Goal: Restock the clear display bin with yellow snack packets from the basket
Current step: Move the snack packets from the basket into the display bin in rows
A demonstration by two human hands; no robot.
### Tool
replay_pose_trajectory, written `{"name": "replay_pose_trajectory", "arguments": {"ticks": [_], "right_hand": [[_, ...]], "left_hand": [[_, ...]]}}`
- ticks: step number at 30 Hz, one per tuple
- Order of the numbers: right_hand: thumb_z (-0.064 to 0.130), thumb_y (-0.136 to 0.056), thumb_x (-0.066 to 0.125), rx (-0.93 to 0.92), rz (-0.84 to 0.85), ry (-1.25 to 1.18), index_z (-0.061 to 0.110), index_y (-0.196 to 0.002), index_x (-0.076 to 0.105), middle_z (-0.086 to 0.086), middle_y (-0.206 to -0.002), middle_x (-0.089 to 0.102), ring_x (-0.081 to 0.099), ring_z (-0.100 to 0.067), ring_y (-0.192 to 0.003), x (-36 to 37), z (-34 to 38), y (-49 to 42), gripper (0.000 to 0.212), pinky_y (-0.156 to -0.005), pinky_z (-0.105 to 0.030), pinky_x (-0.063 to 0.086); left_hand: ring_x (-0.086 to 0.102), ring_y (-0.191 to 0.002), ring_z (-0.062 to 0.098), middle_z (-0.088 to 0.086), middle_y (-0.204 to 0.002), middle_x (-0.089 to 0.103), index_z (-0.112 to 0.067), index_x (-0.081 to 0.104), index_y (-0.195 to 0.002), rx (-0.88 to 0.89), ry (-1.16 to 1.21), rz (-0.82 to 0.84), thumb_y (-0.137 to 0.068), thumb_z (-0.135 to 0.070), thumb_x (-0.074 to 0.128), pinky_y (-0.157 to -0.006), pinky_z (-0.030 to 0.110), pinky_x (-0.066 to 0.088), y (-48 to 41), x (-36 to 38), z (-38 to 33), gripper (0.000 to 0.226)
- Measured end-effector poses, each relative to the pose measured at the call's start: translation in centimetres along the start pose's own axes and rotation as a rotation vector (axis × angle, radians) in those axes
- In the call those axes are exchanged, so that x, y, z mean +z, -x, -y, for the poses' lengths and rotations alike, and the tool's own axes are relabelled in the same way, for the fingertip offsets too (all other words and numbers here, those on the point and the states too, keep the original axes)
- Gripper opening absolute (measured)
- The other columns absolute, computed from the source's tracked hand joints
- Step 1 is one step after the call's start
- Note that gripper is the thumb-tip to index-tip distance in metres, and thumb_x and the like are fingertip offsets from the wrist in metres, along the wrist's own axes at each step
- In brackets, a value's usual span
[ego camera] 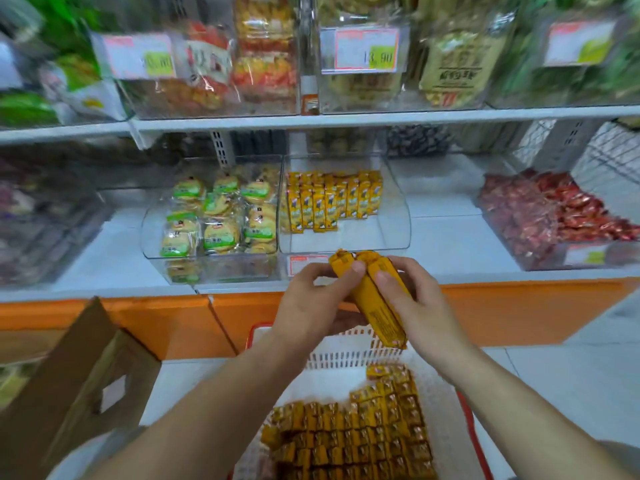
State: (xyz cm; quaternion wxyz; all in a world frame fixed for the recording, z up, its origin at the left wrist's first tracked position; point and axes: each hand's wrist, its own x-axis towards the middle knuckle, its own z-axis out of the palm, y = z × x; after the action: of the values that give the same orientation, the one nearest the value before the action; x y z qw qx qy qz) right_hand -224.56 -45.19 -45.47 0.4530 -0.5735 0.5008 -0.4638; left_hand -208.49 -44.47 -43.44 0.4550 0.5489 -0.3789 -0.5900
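Head view: left hand (pixel 311 301) and right hand (pixel 417 303) clasp a bundle of yellow snack packets (pixel 375 301) in curled fingers. Its long axis aims at the clear plastic display bin (pixel 346 241) ahead.

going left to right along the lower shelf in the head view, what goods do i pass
blurred dark bin → green-label biscuits → yellow packets → red snacks
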Motion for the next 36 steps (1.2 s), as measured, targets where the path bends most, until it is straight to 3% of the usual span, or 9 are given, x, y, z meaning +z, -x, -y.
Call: {"name": "replay_pose_trajectory", "arguments": {"ticks": [3, 7, 12, 15, 18, 22, 25, 30, 36], "right_hand": [[0.07, -0.072, 0.071, 0.014, 0.136, 0.18, 0.046, -0.11, 0.058, 0.024, -0.098, 0.069, 0.067, 0.004, -0.084, 1.2, 0.0, -0.8, 0.047, -0.066, -0.017, 0.051], [0.061, -0.048, 0.084, 0.035, 0.178, 0.332, 0.049, -0.109, 0.054, 0.027, -0.094, 0.067, 0.067, 0.004, -0.077, 1.2, -0.4, -2.8, 0.069, -0.06, -0.016, 0.052], [0.035, -0.058, 0.086, 0.166, 0.142, -0.086, 0.027, -0.106, 0.07, -0.002, -0.097, 0.077, 0.074, -0.023, -0.09, 0.1, -0.7, -4.9, 0.052, -0.084, -0.046, 0.058], [0.026, -0.065, 0.085, 0.267, 0.246, -0.41, 0.014, -0.107, 0.074, -0.016, -0.104, 0.075, 0.073, -0.035, -0.094, 0.3, -0.5, -5.2, 0.045, -0.076, -0.043, 0.06], [0.027, -0.07, 0.082, 0.312, 0.308, -0.576, 0.015, -0.103, 0.077, -0.02, -0.109, 0.073, 0.072, -0.035, -0.098, 1.3, -0.3, -5.1, 0.036, -0.076, -0.041, 0.059], [0.029, -0.075, 0.078, 0.317, 0.265, -0.589, 0.006, -0.121, 0.066, -0.023, -0.115, 0.07, 0.07, -0.039, -0.102, 2.4, 0.2, -5.2, 0.052, -0.079, -0.046, 0.059], [0.034, -0.069, 0.073, 0.327, 0.134, -0.547, 0.008, -0.128, 0.052, -0.019, -0.11, 0.072, 0.072, -0.036, -0.096, 2.7, 0.8, -5.3, 0.068, -0.069, -0.041, 0.059], [0.034, -0.088, 0.063, 0.299, 0.173, -0.585, 0.004, -0.129, 0.056, -0.022, -0.117, 0.07, 0.069, -0.039, -0.106, 3.6, 1.0, -4.9, 0.052, -0.088, -0.05, 0.057], [0.058, -0.074, 0.069, 0.253, 0.131, -0.371, 0.014, -0.11, 0.069, -0.014, -0.099, 0.075, 0.074, -0.026, -0.091, 3.8, 0.6, -4.5, 0.057, -0.065, -0.026, 0.057]], "left_hand": [[0.078, -0.077, 0.03, 0.012, -0.091, 0.078, -0.006, 0.064, -0.117, -0.057, 0.047, -0.072, -0.082, -0.047, 0.078, -0.064, 0.033, 0.062, -0.7, -1.0, 0.3, 0.056], [0.077, -0.089, 0.031, 0.014, -0.105, 0.078, -0.009, 0.067, -0.12, -0.088, -0.004, 0.001, -0.08, -0.056, 0.073, -0.076, 0.038, 0.064, -2.3, -2.1, 0.1, 0.061], [0.077, -0.093, 0.029, 0.008, -0.107, 0.078, -0.019, 0.063, -0.128, 0.02, -0.007, 0.179, -0.09, -0.043, 0.07, -0.073, 0.029, 0.062, -3.5, -3.4, -1.0, 0.045], [0.076, -0.079, 0.017, 0.0, -0.094, 0.079, -0.027, 0.064, -0.113, 0.17, -0.166, 0.095, -0.076, -0.05, 0.072, -0.068, 0.03, 0.06, -3.8, -3.8, -1.1, 0.044], [0.075, -0.086, 0.024, 0.008, -0.097, 0.077, -0.015, 0.063, -0.105, 0.179, -0.047, 0.083, -0.072, -0.051, 0.073, -0.077, 0.041, 0.06, -3.6, -3.0, -0.5, 0.049], [0.073, -0.081, 0.031, 0.014, -0.096, 0.072, -0.002, 0.055, -0.117, 0.089, 0.176, 0.093, -0.077, -0.048, 0.071, -0.061, 0.036, 0.058, -3.4, -2.0, -0.6, 0.063], [0.074, -0.088, 0.035, 0.023, -0.11, 0.072, -0.002, 0.055, -0.122, 0.071, 0.174, 0.066, -0.076, -0.051, 0.07, -0.066, 0.038, 0.059, -3.3, -1.9, -0.8, 0.069], [0.077, -0.089, 0.027, 0.01, -0.11, 0.075, -0.017, 0.061, -0.121, 0.086, 0.155, -0.029, -0.081, -0.051, 0.07, -0.061, 0.031, 0.059, -3.5, -1.9, -0.7, 0.054], [0.077, -0.093, 0.029, 0.011, -0.112, 0.076, -0.023, 0.067, -0.125, 0.018, 0.227, 0.002, -0.101, -0.038, 0.055, -0.069, 0.04, 0.061, -3.8, -2.0, -0.9, 0.03]]}}
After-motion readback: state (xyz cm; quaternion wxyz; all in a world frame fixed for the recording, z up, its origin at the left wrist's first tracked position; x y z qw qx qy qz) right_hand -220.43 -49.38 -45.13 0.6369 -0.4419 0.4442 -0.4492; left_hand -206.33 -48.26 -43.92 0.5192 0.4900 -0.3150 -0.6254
